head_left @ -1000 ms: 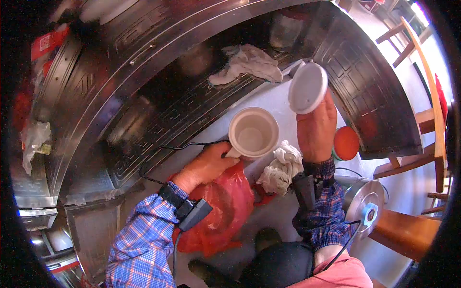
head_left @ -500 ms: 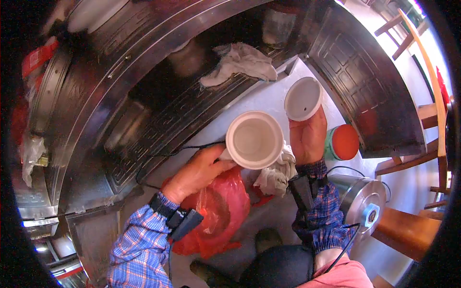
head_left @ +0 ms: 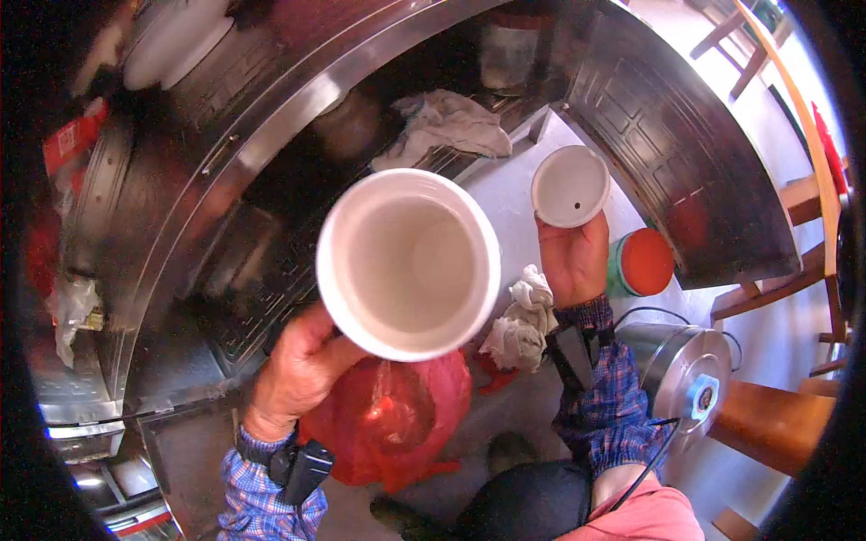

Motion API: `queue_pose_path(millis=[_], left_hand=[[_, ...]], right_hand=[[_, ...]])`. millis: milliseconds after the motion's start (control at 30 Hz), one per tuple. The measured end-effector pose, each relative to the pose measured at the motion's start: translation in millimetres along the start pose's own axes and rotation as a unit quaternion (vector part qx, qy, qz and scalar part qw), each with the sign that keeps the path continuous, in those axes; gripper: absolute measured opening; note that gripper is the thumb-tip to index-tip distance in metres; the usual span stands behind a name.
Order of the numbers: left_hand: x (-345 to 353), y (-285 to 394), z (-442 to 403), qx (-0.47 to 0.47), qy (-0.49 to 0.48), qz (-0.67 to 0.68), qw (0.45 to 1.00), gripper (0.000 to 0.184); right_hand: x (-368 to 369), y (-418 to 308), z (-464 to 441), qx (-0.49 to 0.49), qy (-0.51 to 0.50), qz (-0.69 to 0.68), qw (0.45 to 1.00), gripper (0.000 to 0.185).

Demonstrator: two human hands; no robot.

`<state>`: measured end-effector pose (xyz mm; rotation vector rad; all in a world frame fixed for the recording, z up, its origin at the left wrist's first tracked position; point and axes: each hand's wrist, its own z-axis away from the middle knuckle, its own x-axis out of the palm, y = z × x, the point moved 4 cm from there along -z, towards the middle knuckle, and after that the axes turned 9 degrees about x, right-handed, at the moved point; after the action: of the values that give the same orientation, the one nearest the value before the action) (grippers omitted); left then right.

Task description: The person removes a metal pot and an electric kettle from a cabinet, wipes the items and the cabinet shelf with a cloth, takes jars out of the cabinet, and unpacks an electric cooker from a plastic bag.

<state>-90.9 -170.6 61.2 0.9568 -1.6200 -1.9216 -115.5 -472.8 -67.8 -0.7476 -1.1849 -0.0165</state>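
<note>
A white mug (head_left: 410, 266) faces me with its open mouth, and its pale inside looks bare. My left hand (head_left: 298, 370) is closed at its lower left side, where my fingers cover the handle. To the right, my right hand (head_left: 575, 261) holds a round white lid (head_left: 570, 185) with a small dark hole near its lower edge. The lid's underside is turned toward me, and the fingers behind it are hidden. Mug and lid are apart. Below the mug lies a red plastic bag (head_left: 388, 415) on the floor.
Crumpled pale cloth (head_left: 521, 329) lies between my arms. Another cloth (head_left: 446, 126) hangs on the open dark cabinet's edge. A green container with a red lid (head_left: 647, 261), a metal canister (head_left: 681, 374) and a wooden stool (head_left: 771, 424) stand right. A cabinet door (head_left: 672, 171) juts out behind.
My left hand has brought the mug closer to the camera and to the left, so it looks larger. The lid in my right hand has turned slightly and stayed nearly in place.
</note>
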Motion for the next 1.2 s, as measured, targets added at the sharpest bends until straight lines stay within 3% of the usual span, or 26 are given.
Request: queue_pose_path(millis=[133,200,233,300,567,633,767,867,900,1000,1200], left_hand=[[-23.6,-8.4,27.0,-0.052,0.026,-0.011,0.998,0.026],[-30.5,-18.4,38.6,-0.009,0.042,0.107,0.993,0.025],[-28.4,-16.6,39.7,-0.009,0.04,0.103,0.994,0.025],[-21.3,-10.7,40.5,0.02,0.066,0.261,0.963,0.027],[-20.4,-13.3,53.3,0.006,0.077,0.312,0.947,0.032],[-17.2,-14.2,54.3,0.009,0.047,0.372,0.927,0.02],[-13.3,-14.5,54.3,0.002,0.045,0.393,0.918,0.019],[-11.4,-8.0,41.0,0.021,0.057,0.237,0.97,0.022],[-14.8,-16.3,36.5,0.047,0.033,0.211,0.976,0.031],[-6.8,-12.0,16.9,0.035,0.054,0.162,0.985,0.032],[7.1,-15.4,-19.8,-0.064,-0.019,-0.028,0.997,0.026]], right_hand=[[4.5,2.9,-0.1,-0.003,-0.012,-0.011,1.0,0.032],[6.9,4.1,1.0,-0.001,-0.021,-0.009,1.0,0.032],[9.7,4.8,2.2,-0.001,-0.013,-0.015,1.0,0.032],[11.4,6.1,3.9,0.0,-0.006,-0.023,1.0,0.032],[17.2,2.7,5.0,0.0,-0.028,-0.004,1.0,0.032],[20.0,2.9,8.2,0.003,-0.025,-0.003,1.0,0.032],[19.8,2.8,10.2,0.005,-0.046,0.016,0.999,0.033],[24.0,1.0,12.4,0.005,-0.039,0.011,0.999,0.033],[25.1,1.0,12.9,0.005,-0.039,0.012,0.999,0.033],[28.7,1.3,14.6,0.007,-0.037,0.0,0.999,0.033],[27.4,4.0,14.5,0.007,-0.032,0.016,0.999,0.035]])
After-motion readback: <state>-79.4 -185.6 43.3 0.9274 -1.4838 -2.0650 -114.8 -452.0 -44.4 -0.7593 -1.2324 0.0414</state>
